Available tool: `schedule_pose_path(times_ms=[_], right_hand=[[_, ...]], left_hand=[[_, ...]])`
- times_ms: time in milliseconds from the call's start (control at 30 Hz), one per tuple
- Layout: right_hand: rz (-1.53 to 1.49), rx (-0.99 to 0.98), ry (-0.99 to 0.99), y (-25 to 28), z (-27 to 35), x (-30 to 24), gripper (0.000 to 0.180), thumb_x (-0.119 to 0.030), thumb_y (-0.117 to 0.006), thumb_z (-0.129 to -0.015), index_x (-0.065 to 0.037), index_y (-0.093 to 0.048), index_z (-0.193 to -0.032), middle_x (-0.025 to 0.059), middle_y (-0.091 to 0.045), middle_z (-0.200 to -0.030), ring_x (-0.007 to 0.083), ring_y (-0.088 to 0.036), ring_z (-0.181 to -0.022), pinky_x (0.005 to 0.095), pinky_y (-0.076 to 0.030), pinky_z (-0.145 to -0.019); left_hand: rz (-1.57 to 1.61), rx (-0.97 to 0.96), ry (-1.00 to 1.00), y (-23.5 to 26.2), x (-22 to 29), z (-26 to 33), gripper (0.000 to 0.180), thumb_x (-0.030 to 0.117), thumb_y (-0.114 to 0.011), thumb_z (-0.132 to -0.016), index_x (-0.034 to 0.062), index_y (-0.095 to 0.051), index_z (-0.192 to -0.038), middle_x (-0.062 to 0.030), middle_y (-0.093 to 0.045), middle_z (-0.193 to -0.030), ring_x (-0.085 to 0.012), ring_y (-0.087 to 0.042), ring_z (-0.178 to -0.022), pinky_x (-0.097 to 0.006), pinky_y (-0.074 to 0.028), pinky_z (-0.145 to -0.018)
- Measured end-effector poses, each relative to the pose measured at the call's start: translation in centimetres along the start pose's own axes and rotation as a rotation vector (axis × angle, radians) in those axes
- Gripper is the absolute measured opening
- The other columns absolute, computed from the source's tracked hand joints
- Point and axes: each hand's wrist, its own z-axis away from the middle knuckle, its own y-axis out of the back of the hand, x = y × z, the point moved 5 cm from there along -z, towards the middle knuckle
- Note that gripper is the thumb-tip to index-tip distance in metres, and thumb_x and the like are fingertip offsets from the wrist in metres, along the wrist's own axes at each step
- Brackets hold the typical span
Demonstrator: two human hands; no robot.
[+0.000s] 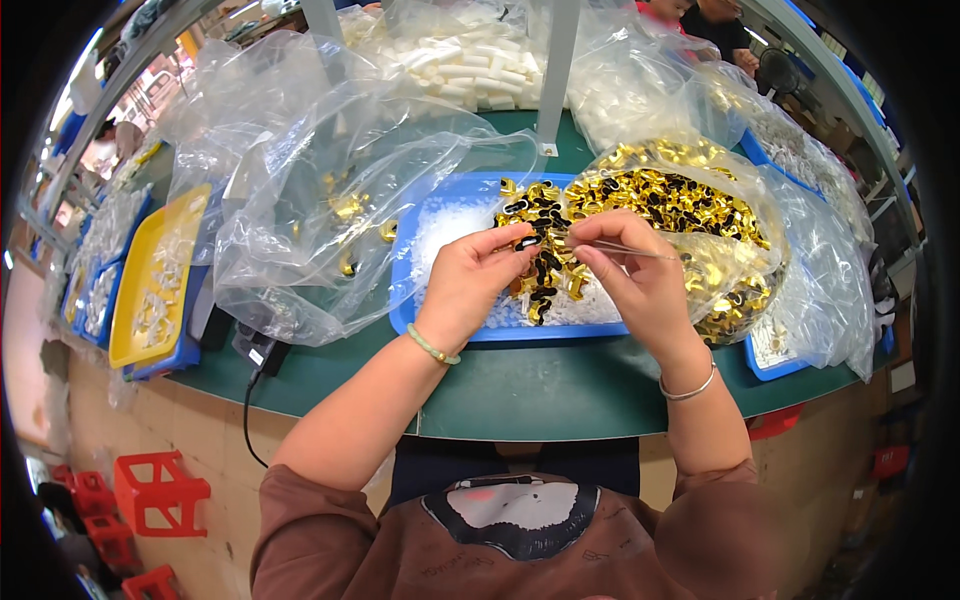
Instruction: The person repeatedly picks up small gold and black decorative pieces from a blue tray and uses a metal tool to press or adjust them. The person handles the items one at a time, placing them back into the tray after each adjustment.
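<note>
My left hand (472,278) reaches over the blue tray (470,333), thumb and forefinger pinched on a small black-and-gold piece (528,242). Facing it, my right hand (640,280) has its fingers closed around a slim metal tool that looks like tweezers (640,251). The tool's tip points left toward the piece; whether they touch is too small to tell. Beneath both hands, a heap of black-and-gold pieces (541,285) lies in the tray beside small white parts (436,225). A clear bag of gold pieces (690,205) rests over the tray's right end.
Large clear plastic bags (300,200) crowd the green table (530,385) at the left. White cylinders (475,75) are piled behind a metal post (556,80). A yellow tray (150,330) stands far left, near a black cable (248,415). Red stools (160,495) are on the floor.
</note>
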Motion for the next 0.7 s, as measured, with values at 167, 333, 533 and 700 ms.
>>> schedule_pose_path(times_ms=[167,333,533,700], right_hand=[[0.214,-0.051,0.155,-0.6,-0.1,-1.3,0.015,0.003,-0.071,-0.079,0.000,-0.067,-0.093,0.0094,-0.067,-0.089,0.0199,-0.065,-0.081,0.0281,-0.052,-0.071],[0.255,-0.041,0.196,-0.7,-0.1,-1.2,0.016,0.003,-0.071,-0.078,-0.001,-0.068,-0.093,0.0094,-0.069,-0.089,0.0220,-0.065,-0.079,0.0292,-0.051,-0.069],[0.243,-0.029,0.136,-0.7,0.0,-1.0,0.015,0.001,-0.071,-0.079,-0.001,-0.068,-0.093,0.0096,-0.069,-0.088,0.0214,-0.065,-0.078,0.0289,-0.051,-0.068],[0.296,-0.055,0.137,-0.7,0.0,-1.1,0.014,0.000,-0.071,-0.079,-0.002,-0.068,-0.093,0.0096,-0.068,-0.087,0.0221,-0.065,-0.078,0.0294,-0.051,-0.068]], left_hand=[[-0.046,0.001,-0.001,0.1,-0.1,0.0,0.037,0.006,-0.065,-0.089,-0.0051,-0.059,-0.124,-0.0074,-0.067,-0.104,-0.0098,-0.062,-0.091,-0.022,-0.049,-0.082],[-0.063,-0.015,0.001,0.0,0.0,0.0,0.036,0.006,-0.064,-0.089,-0.0052,-0.059,-0.123,-0.0069,-0.067,-0.103,-0.0091,-0.061,-0.091,-0.021,-0.049,-0.081],[-0.090,-0.044,-0.010,0.0,-0.2,-0.1,0.035,0.004,-0.063,-0.090,-0.0060,-0.059,-0.124,-0.0079,-0.067,-0.104,-0.0090,-0.061,-0.091,-0.022,-0.049,-0.080],[-0.112,-0.049,-0.003,0.0,-0.4,-0.1,0.035,0.003,-0.062,-0.090,-0.0064,-0.058,-0.124,-0.0088,-0.067,-0.106,-0.0101,-0.062,-0.094,-0.022,-0.049,-0.082]])
